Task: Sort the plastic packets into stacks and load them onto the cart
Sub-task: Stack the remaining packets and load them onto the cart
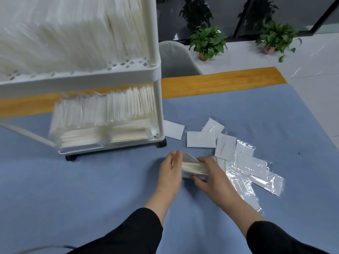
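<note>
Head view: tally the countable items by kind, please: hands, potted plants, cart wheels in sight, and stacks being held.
Hands: 2, the left hand and the right hand
Potted plants: 2, one plant and another plant
Cart wheels in sight: 2, one wheel and one wheel
Held stack of packets: 1
Total: 7

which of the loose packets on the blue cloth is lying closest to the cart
The white packet at the far left of the scatter: its left edge sits right by the cart corner post, while the other loose packets lie farther right.
</note>
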The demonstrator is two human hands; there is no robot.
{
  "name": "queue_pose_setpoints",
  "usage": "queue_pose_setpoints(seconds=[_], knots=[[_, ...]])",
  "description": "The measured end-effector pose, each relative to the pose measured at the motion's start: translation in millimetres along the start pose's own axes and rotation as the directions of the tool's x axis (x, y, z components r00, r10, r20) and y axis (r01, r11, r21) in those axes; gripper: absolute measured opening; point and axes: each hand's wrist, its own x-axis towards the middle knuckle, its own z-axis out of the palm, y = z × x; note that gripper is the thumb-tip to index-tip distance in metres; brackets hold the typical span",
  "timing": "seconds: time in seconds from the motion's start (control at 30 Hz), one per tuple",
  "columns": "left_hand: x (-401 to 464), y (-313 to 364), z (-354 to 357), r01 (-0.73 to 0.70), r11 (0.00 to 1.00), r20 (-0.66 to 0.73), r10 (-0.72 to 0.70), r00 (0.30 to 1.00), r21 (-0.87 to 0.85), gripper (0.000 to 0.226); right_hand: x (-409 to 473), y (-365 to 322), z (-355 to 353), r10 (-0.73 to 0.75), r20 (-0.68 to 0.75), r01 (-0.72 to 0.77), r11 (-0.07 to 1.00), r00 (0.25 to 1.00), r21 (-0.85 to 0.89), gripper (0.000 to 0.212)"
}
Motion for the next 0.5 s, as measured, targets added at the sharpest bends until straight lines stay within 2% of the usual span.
queue_pose_setpoints(seconds=[0.07, 0.13, 0.23, 0.33, 0.43, 0.5], knots=[[2, 1, 2, -0.01, 1.0, -0.01, 0.01, 1.0, 0.004, 0.029, 2, -1, -1, -0.013, 0.026, 0.013, 1.0, 1.0, 0.022, 0.048], [4, 0, 3, -0.039, 0.999, -0.014, 0.04, 0.999, 0.037, 0.035, 4, 0, -1, -0.068, 0.037, 0.069, 0.997, 0.997, -0.027, 0.047], [10, -7, 2, -0.058, 0.995, -0.116, 0.068, 0.991, 0.085, 0.034, 5, 4, 0, -0.132, 0.038, 0.135, 0.987, 0.991, -0.092, 0.047], [13, -12, 2, -0.02, 0.995, -0.118, 0.031, 0.992, 0.093, 0.014, 4, 7, -1, -0.091, 0.044, 0.094, 0.993, 0.995, -0.069, 0.046], [10, -11, -1, -0.017, 0.999, -0.058, 0.019, 0.998, 0.036, 0.027, 4, 7, 1, -0.102, 0.091, 0.111, 0.99, 0.991, -0.093, 0.033], [7, -8, -3, -0.038, 0.999, -0.046, 0.038, 0.998, -0.004, 0.02, 4, 2, 1, -0.036, 0.081, 0.04, 0.998, 0.996, -0.055, 0.026]])
